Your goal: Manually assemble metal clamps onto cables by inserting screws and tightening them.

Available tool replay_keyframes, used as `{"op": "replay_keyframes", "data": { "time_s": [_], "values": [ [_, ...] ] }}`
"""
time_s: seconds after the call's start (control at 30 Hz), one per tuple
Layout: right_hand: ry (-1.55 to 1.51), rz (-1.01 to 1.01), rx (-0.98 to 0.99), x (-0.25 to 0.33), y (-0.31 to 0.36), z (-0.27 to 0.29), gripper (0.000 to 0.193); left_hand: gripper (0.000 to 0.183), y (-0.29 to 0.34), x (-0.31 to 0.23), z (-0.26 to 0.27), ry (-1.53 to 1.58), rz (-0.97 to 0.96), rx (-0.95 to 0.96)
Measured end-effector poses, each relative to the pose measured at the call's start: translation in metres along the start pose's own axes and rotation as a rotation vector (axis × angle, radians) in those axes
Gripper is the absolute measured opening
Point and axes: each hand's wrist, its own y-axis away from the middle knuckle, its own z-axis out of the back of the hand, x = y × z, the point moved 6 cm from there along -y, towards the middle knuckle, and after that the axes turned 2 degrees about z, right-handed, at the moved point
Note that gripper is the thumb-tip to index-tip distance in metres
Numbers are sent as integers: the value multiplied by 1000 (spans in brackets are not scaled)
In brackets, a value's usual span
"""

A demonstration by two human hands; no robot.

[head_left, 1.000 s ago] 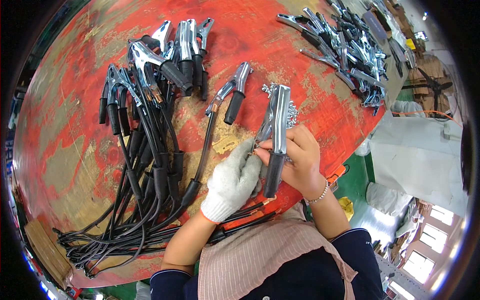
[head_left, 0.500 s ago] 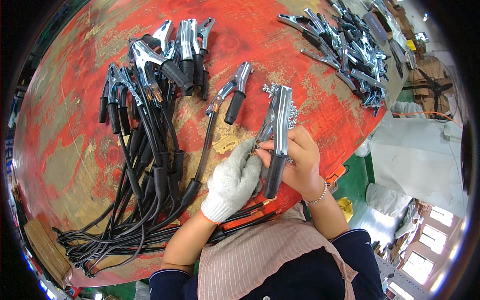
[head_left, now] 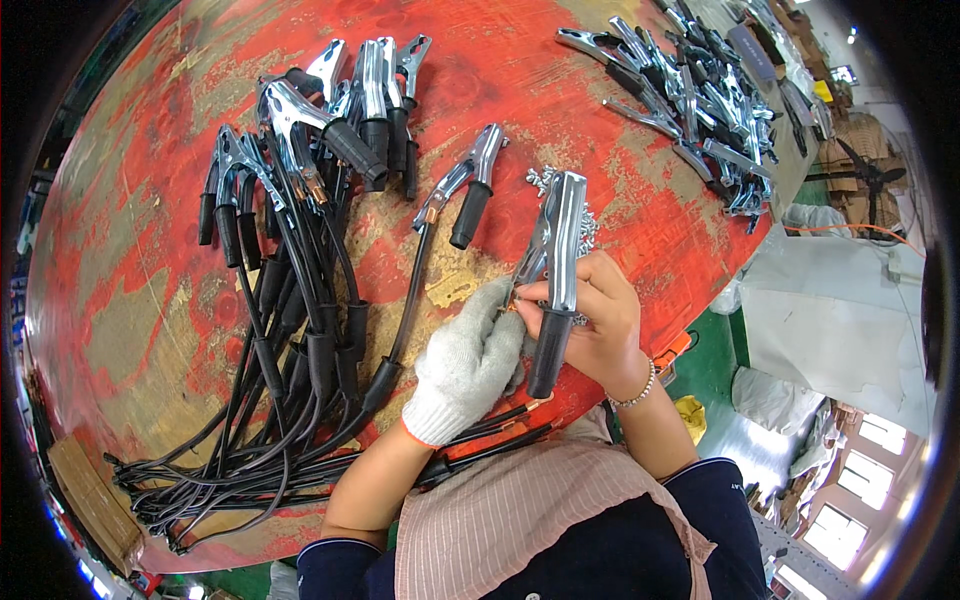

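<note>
A silver battery clamp (head_left: 568, 235) with a black grip stands nearly upright in front of me, its jaws pointing away. My left hand (head_left: 465, 358), in a white knitted glove, is closed around the clamp's lower arm. A bit of copper (head_left: 508, 308) shows at that glove's fingertips. Bare and wearing a beaded bracelet, my right hand (head_left: 605, 325) pinches at the same spot, partly behind the black grip. Whatever its fingertips hold is too small and covered to name. Just beyond the clamp lies a heap of small silver screws (head_left: 588, 232).
Left on the worn red table (head_left: 520, 70), clamps fitted to black cables (head_left: 300, 260) lie bundled. One cabled clamp (head_left: 470, 180) lies apart. Loose clamps (head_left: 690, 100) are piled at the far right. More cable ends (head_left: 500, 425) lie along the near edge, and cardboard (head_left: 95, 500) at the left.
Both hands stay at the clamp almost unmoved. My right fingertips have shifted very slightly, and a little more copper shows between the fingers.
</note>
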Motion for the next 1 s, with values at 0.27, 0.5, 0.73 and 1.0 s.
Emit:
{"op": "replay_keyframes", "data": {
  "time_s": [0.27,0.5,0.73,1.0],
  "values": [
    [33,-22,32,-2,2,1,29,34,1,0,-2,23,-2,32],
    [43,46,35,3,1,2,31,35,0,-6,-1,1,26,47],
    [43,112,10,4,2,1,32,34,1,-3,-1,29,65,51],
    [77,197,28,4,4,1,32,34,1,1,-3,89,109,69]
  ]
}}
